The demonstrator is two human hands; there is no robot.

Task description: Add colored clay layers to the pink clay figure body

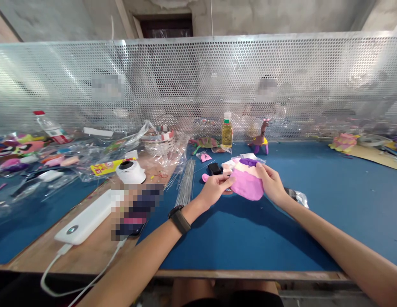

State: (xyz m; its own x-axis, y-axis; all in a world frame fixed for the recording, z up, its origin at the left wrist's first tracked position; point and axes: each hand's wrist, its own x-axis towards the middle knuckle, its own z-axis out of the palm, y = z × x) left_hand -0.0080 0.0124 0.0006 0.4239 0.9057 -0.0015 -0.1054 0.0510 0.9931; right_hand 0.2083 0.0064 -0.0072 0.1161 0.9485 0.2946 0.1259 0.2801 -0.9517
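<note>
Between both hands, above the blue mat (pixel 217 238), a flat piece of pink modelling clay (pixel 248 185) is held up; its upper part is cream and purple. My left hand (pixel 214 189) pinches its left edge, thumb in front. On its right edge, my right hand (pixel 270 181) is closed, the fingers partly behind the piece. Just behind the hands lie a small black object (pixel 214 169), a pink lump (pixel 205 177) and a small bag with pink clay (pixel 204 157). A bundle of thin metal wires (pixel 185 185) lies left of my left hand.
A bottle of yellow liquid (pixel 227 132) and a brown and purple clay animal (pixel 263 138) stand at the perforated metal screen (pixel 185 76). Left are a white power bank (pixel 89 217) with a cable, a white camera-like device (pixel 131 172) and plastic bags. A black-and-silver wrapper (pixel 301 198) lies near my right wrist.
</note>
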